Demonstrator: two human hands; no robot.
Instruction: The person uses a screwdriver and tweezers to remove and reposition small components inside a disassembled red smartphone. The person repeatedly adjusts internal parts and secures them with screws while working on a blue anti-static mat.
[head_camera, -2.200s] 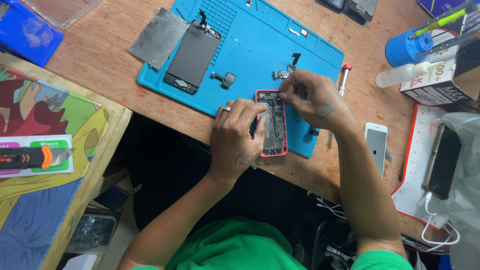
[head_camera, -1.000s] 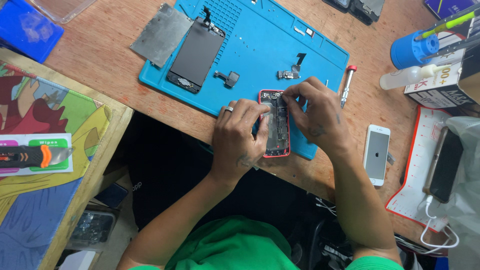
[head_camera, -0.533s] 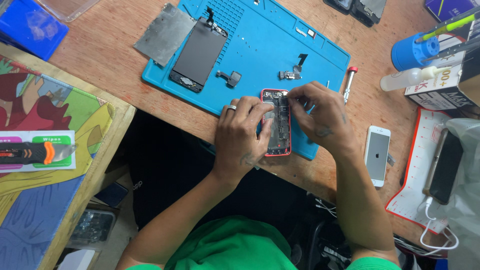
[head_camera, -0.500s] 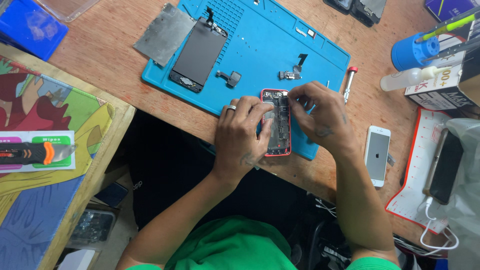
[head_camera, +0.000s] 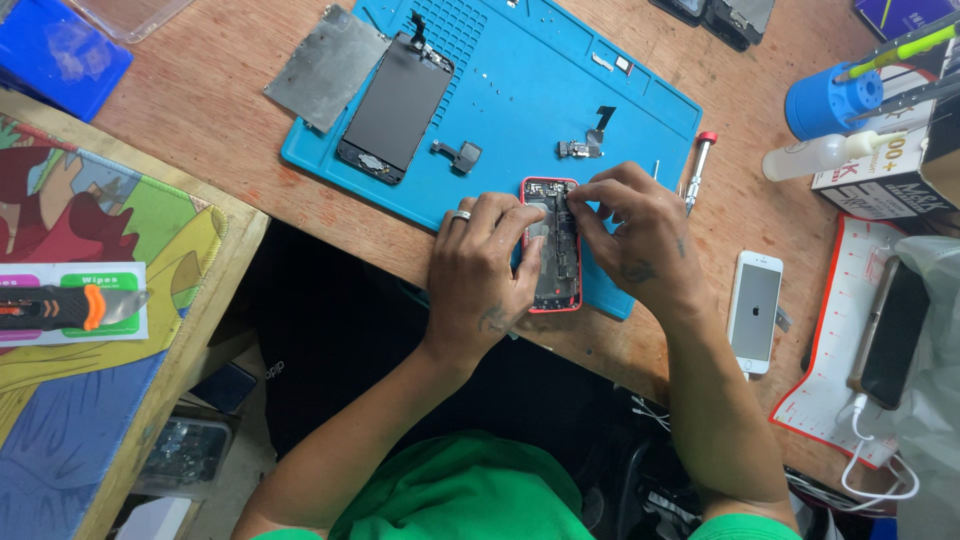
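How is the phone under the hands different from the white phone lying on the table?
The red-framed phone is open, with its inner parts showing; the white phone is closed, its dark screen in place. The red-framed phone lies on the blue mat, with the left hand and right hand on it; the white phone lies untouched on bare wood. Both lie flat and look similar in size.

Green shirt, bare forearms, a silver ring (left hand (head_camera: 484, 268)).
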